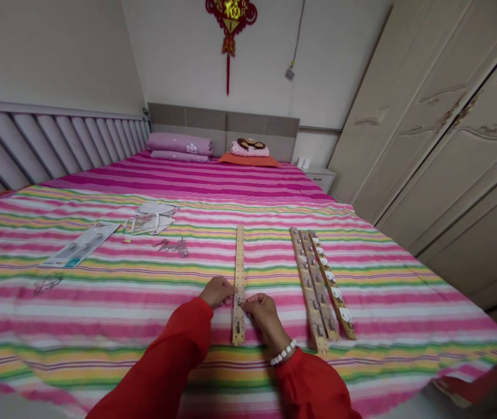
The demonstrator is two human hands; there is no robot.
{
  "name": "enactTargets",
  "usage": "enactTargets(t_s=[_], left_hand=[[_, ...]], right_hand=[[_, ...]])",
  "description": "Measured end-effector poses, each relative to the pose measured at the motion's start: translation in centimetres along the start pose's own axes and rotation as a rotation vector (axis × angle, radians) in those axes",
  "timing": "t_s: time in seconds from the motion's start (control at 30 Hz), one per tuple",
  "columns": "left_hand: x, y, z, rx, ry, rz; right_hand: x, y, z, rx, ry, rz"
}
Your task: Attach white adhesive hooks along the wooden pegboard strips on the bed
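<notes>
A long wooden strip with rows of holes (240, 262) lies lengthwise on the striped bed cover (100, 291). My left hand (216, 291) is closed against the strip's left edge. My right hand (262, 308) pinches a small metal clip (239, 301) on the strip. Two more metal clips sit lower on the same strip. Both arms wear red sleeves, and a white bead bracelet (284, 352) circles my right wrist.
Three wooden strips fitted with clips (320, 285) lie to the right. Plastic packaging (80, 244), opened wrappers (150, 218) and loose metal clips (172, 247) lie at left. Pillows (178, 144) sit at the headboard, a wardrobe (449, 128) stands right, a slatted rail (34, 139) left.
</notes>
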State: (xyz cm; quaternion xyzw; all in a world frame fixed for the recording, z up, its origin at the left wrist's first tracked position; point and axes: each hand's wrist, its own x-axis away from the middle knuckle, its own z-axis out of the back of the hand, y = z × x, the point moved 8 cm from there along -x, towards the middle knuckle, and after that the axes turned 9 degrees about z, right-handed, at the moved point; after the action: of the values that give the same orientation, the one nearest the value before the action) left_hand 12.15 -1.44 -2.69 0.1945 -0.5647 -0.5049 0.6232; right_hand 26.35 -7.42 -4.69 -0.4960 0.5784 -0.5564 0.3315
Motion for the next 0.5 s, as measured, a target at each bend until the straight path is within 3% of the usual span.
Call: enactTargets(t_s=[0.23, 0.5], left_hand=[[-1.2, 1.0, -0.2, -0.163, -0.026, 0.017], [-1.9, 1.3, -0.6, -0.249, -0.05, -0.019]], right_hand=[[-0.4, 0.2, 0.3, 0.159, 0.07, 0.029], [-0.8, 0.3, 0.1, 0.371, 0.04, 0.076]])
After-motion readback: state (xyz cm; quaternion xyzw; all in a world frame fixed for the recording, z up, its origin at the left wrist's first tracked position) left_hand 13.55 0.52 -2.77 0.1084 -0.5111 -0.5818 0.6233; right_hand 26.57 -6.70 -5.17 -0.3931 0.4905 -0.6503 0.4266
